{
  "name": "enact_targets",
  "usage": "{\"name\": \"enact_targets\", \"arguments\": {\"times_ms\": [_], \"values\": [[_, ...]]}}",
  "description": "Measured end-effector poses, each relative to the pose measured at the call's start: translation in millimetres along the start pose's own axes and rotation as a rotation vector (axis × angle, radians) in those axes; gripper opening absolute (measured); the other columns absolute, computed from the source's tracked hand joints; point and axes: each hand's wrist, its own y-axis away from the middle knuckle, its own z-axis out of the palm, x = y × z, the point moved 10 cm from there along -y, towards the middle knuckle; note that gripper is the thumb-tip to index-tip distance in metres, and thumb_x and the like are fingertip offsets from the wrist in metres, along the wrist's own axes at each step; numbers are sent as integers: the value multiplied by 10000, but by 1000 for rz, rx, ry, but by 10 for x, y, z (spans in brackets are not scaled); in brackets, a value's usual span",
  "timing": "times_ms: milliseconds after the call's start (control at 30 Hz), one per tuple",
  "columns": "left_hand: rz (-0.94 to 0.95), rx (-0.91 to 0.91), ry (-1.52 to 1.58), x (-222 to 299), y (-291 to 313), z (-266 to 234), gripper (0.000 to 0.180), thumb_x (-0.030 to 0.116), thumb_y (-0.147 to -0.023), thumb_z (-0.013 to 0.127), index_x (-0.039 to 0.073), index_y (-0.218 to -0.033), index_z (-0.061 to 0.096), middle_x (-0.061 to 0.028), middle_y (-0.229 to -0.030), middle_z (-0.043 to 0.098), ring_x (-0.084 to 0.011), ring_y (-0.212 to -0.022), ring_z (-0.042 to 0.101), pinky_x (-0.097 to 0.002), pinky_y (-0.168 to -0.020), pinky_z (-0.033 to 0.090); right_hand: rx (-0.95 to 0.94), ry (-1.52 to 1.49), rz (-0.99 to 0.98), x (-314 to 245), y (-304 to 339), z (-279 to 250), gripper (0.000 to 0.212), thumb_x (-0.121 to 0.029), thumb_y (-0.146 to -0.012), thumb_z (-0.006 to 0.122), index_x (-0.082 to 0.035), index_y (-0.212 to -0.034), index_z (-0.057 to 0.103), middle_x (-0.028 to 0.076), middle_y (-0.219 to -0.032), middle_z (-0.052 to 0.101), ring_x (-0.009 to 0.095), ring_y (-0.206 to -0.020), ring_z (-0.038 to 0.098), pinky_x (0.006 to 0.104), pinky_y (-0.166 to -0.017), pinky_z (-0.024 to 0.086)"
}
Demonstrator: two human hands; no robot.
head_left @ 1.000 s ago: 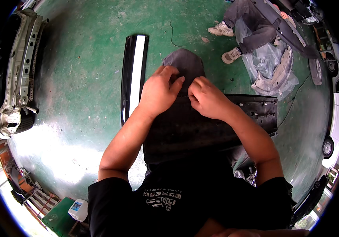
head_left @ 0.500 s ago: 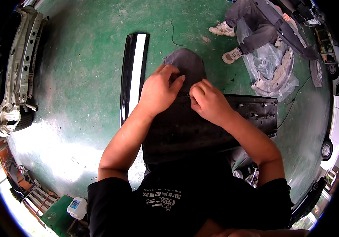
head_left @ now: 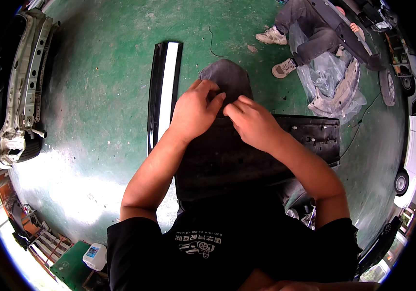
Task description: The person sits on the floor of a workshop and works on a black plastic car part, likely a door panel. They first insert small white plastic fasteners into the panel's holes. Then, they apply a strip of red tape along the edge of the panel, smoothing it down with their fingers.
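A long black car trim panel lies across my lap, its inner side with small clips and slots facing up. Over its far edge, in front of a dark grey cloth-covered knee, both my hands are close together. My left hand has curled fingers, with the thumb pointing toward my right hand; its fingertips are partly hidden. My right hand is closed in a pinch just beside the left thumb. Whatever either hand holds is too small or hidden to make out.
Left of the knee, a black strip with a white band lies on the green floor. At the far right a person sits with a long dark part, near clear plastic sheeting. A metal car body part stands at the left.
My right hand has moved slightly left, closer to my left thumb, and its fingers point more toward it. My left hand and the panel look almost unchanged.
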Motion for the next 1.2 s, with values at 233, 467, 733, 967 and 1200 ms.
{"name": "enact_targets", "arguments": {"times_ms": [233, 467, 733, 967, 1200], "values": [[43, 29, 9, -34, 23, 4, 222, 171, -1014, 821, 13, -1136, 725, -176, -1033, 736, -325, -835, 728, -418, -739, 575, -129, -143, -107, 77, -22, 39, 253, 62, -857, 713, -34, -1042, 570, 159, -1024, 631, 364, -1011, 637, 476, -905, 556], [46, 43, -1, -7, 22, -14, 218, 172, -1015, 823, 14, -1128, 722, -171, -1018, 730, -319, -801, 713, -419, -723, 563, -40, -523, 88, 365, 111, 124, 307, 132, -857, 704, -38, -1054, 541, 137, -1015, 598, 346, -927, 617, 450, -816, 531], [40, 40, 3, 1, 19, -17, 220, 173, -1014, 827, 16, -1129, 724, -171, -1016, 731, -319, -821, 740, -414, -733, 578, 221, -242, 21, 119, 166, -21, 383, 142, -808, 732, -50, -1072, 532, 137, -978, 600, 370, -898, 631, 471, -785, 536], [36, 24, -6, -1, 11, 14, 234, 178, -1011, 829, 15, -1147, 729, -165, -1018, 733, -312, -825, 742, -410, -734, 582, 160, -183, 176, 13, 211, 70, 342, 101, -850, 733, -34, -1101, 543, 178, -1016, 631, 416, -905, 675, 523, -783, 546], [23, 29, 3, -6, 42, 1, 238, 181, -1016, 825, 10, -1149, 726, -152, -1019, 726, -283, -815, 725, -399, -746, 578, 264, -467, 504, 548, 201, -346, 153, -47, -1052, 719, -34, -1173, 626, 180, -1001, 728, 310, -908, 754, 398, -821, 598]]}}
